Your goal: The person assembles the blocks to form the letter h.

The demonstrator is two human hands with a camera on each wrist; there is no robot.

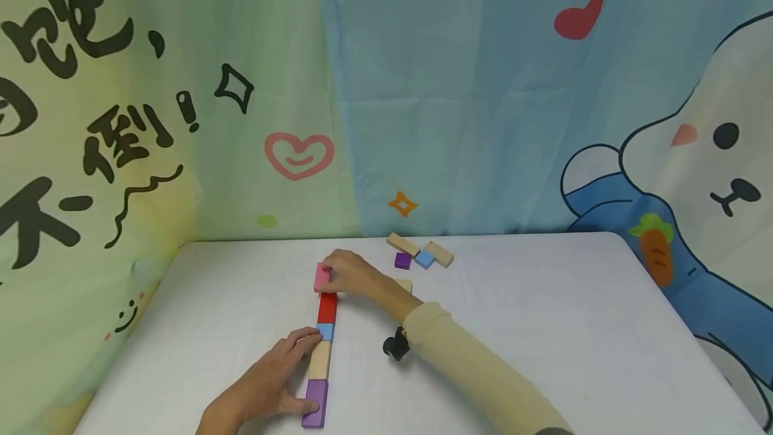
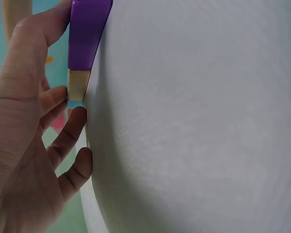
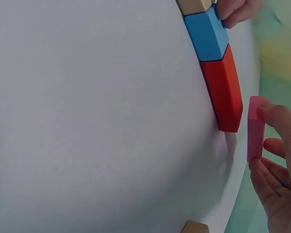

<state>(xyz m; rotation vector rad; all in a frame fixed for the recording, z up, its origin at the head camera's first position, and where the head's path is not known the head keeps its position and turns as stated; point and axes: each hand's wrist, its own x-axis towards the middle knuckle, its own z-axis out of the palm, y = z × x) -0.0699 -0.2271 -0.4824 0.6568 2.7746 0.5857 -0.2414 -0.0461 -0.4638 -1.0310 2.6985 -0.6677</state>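
A row of blocks runs away from me on the table in the head view: a purple block (image 1: 315, 403), a plain wood block (image 1: 319, 360), a blue block (image 1: 325, 331) and a red block (image 1: 327, 308). My left hand (image 1: 268, 374) lies along its left side, thumb touching the purple block and fingertips at the blue one. My right hand (image 1: 353, 272) pinches a pink block (image 1: 323, 277) near the red end. In the right wrist view the pink block (image 3: 255, 128) is held apart from the red block (image 3: 223, 92), between thumb and fingertips.
At the back of the table (image 1: 513, 327) lie two wood blocks (image 1: 439, 254), a small purple block (image 1: 402, 260) and a small blue block (image 1: 425, 258). Another wood block (image 1: 404, 284) is partly hidden behind my right forearm. A printed curtain (image 1: 423, 119) hangs behind.
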